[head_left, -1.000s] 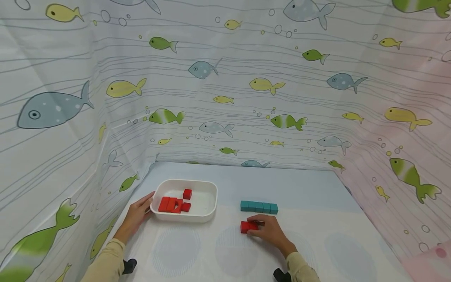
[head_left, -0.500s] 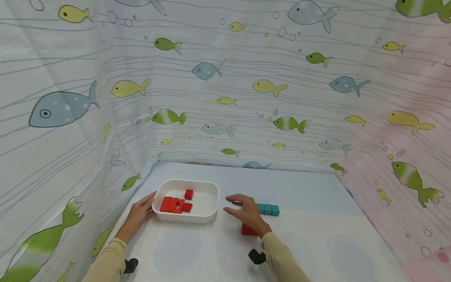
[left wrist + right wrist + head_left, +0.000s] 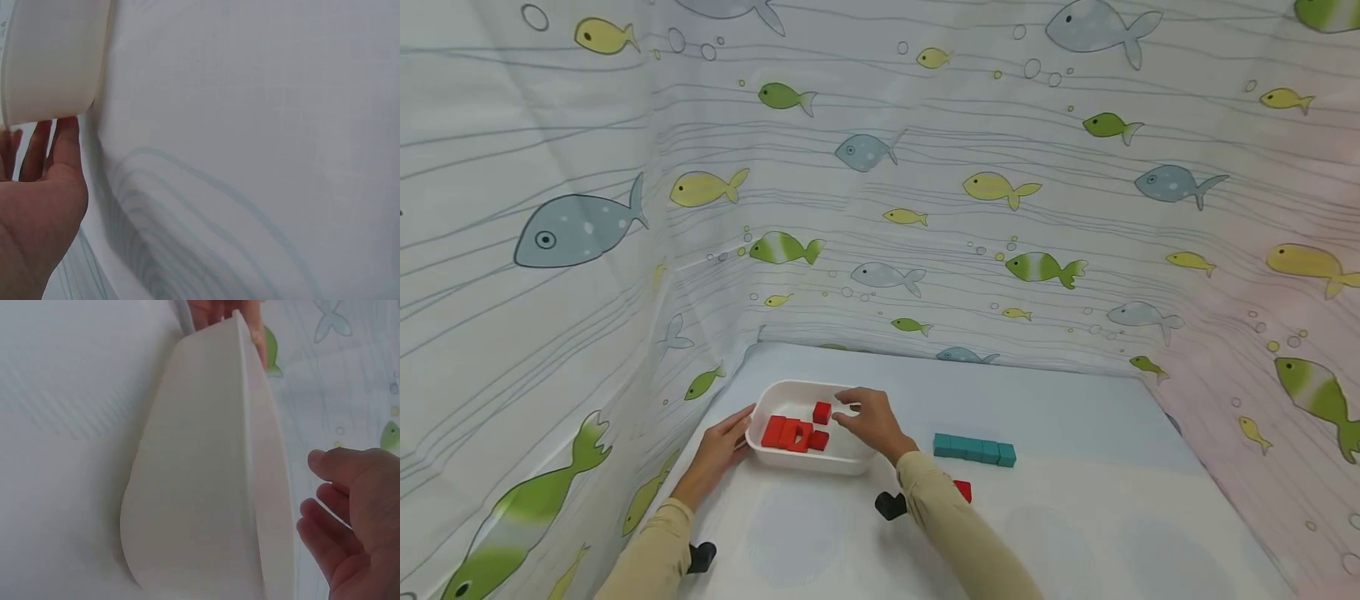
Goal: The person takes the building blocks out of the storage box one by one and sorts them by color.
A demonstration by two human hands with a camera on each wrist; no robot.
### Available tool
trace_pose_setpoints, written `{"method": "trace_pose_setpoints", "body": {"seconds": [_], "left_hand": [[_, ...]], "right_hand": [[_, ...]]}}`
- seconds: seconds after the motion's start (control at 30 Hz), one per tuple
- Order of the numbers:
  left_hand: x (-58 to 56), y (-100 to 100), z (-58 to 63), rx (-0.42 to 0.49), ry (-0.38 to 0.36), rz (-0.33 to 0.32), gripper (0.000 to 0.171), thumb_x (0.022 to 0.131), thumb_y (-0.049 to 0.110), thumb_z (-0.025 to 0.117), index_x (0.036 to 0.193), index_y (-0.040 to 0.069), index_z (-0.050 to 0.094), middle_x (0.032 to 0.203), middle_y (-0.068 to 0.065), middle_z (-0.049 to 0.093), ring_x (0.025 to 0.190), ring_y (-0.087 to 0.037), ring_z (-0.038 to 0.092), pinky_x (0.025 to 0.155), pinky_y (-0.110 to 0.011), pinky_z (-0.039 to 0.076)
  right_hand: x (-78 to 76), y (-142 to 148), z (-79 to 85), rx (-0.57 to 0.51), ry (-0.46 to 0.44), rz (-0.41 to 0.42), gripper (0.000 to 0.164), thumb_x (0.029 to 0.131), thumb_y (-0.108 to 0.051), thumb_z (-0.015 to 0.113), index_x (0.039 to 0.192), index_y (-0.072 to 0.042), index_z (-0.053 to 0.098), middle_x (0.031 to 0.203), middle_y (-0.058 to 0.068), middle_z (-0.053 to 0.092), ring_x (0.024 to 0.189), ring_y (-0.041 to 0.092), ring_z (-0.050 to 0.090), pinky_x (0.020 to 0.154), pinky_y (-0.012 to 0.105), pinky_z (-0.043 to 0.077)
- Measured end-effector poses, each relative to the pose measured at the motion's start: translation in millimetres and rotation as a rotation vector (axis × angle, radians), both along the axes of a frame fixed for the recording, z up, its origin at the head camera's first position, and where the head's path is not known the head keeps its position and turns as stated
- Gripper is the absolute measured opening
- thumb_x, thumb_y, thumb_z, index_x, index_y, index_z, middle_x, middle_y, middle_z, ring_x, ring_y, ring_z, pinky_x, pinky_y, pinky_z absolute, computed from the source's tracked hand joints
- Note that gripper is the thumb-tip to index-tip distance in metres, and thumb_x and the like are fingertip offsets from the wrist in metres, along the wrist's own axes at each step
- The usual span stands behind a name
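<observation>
A white plastic tray sits at the back left of the table with several red blocks inside. One red cube lies apart from the others in it. My left hand rests against the tray's left end; in the left wrist view its fingers reach straight up to the end wall. Over the right part of the tray, my right hand hovers with thumb and fingers spread, close to the lone cube. Nothing is between those fingers in the right wrist view.
A row of several teal cubes stands on the table right of the tray. In front of it, a red block shows partly behind my right forearm. Fish-patterned curtain encloses the table at the back and sides.
My right hand has let go of the red block in front of the teal row and moved left to above the tray. The left hand stays at the tray's end. The view has shifted slightly.
</observation>
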State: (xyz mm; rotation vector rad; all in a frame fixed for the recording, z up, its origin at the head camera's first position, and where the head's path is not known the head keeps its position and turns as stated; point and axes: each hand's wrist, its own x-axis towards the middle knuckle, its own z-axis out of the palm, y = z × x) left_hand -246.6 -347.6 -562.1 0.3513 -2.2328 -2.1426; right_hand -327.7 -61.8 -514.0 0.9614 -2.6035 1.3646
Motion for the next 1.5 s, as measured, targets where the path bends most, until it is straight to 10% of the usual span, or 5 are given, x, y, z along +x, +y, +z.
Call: {"method": "trace_pose_setpoints", "body": {"seconds": [1.27, 1.5], "left_hand": [[1.9, 4.4, -5.8, 0.076, 0.021, 0.038, 0.047, 0.104, 0.019, 0.049, 0.149, 0.009, 0.041, 0.152, -0.016, 0.037, 0.133, -0.031, 0.042, 0.101, -0.037, 0.045], [1.5, 1.7, -2.3, 0.066, 0.041, 0.041, 0.047, 0.104, 0.02, 0.049, 0.149, 0.009, 0.041, 0.152, -0.016, 0.036, 0.133, -0.031, 0.041, 0.102, -0.038, 0.043]], "right_hand": [[-12.3, -49.7, -45.6, 0.054, -0.11, -0.2, 0.028, 0.086, 0.002, 0.07, 0.114, 0.002, 0.07, 0.106, 0.013, 0.069, 0.097, 0.026, 0.063, 0.088, 0.038, 0.056], [-17.0, -49.5, -39.5, 0.071, -0.006, -0.176, 0.02, 0.084, 0.004, 0.069, 0.103, 0.001, 0.073, 0.093, 0.008, 0.071, 0.084, 0.019, 0.062, 0.079, 0.032, 0.057]]}}
